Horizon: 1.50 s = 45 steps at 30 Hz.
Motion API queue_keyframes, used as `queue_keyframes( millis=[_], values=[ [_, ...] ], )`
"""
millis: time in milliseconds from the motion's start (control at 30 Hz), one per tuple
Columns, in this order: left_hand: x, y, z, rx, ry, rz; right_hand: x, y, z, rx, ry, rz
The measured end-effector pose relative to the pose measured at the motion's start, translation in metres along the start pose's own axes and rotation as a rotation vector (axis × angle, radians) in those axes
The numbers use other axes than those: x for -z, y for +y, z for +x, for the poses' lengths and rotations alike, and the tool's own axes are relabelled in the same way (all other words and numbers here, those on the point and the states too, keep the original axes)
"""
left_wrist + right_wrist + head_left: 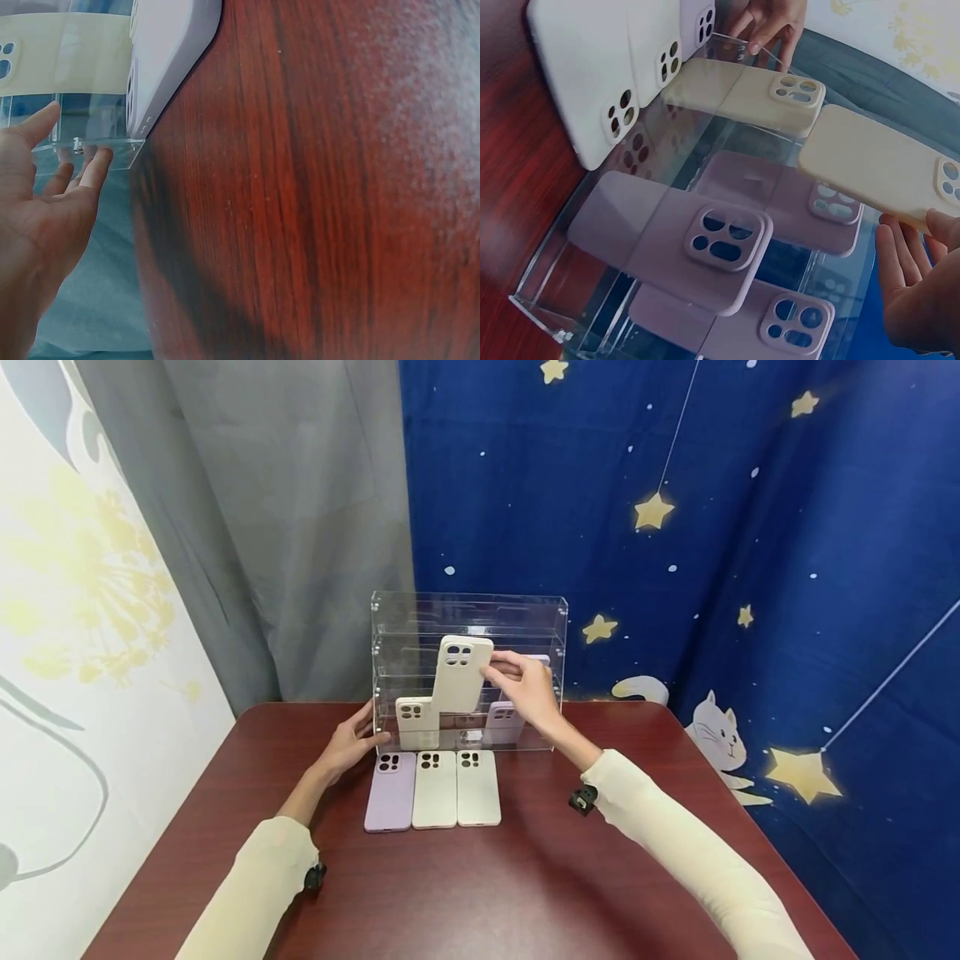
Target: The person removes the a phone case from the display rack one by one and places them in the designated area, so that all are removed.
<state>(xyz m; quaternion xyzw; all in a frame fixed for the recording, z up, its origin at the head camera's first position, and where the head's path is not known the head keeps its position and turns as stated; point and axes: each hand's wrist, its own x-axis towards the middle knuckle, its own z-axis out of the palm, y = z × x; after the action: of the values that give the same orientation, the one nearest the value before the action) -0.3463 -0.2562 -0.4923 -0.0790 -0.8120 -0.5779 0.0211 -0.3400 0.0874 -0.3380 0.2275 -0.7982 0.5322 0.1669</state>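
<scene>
My right hand (531, 687) pinches a cream phone case (462, 675) by its side edge, upright in front of the upper tiers of a clear acrylic display rack (468, 602). Camera cut-outs face the head view. In the right wrist view, the held case (877, 165) overlaps a cream case (750, 94) in the rack. My left hand (352, 745) holds the rack's lower left side, thumb at the front edge and fingers around the side. On the rack's right stand several lavender cases (671, 236), one behind another.
Before the rack, a lavender case (391, 795) and two whitish cases (435, 792) lie side by side on the dark red wooden table (480, 893). A grey curtain (315, 527) and a blue star-patterned curtain (525, 485) hang behind.
</scene>
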Motion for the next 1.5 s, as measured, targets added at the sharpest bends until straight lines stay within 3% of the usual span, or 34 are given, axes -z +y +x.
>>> queue_keyframes(
  millis=[633, 1033, 1500],
  values=[
    [0.001, -0.002, 0.001, -0.015, -0.001, -0.019, 0.019, 0.022, -0.024, -0.072, -0.048, -0.057],
    [0.0, 0.0, 0.003, -0.012, 0.003, -0.04, 0.033, 0.054, -0.047, -0.143, -0.085, -0.108],
    [0.002, 0.001, 0.002, 0.001, -0.004, -0.032, 0.046, 0.084, -0.066, -0.191, -0.128, -0.093]
  ],
)
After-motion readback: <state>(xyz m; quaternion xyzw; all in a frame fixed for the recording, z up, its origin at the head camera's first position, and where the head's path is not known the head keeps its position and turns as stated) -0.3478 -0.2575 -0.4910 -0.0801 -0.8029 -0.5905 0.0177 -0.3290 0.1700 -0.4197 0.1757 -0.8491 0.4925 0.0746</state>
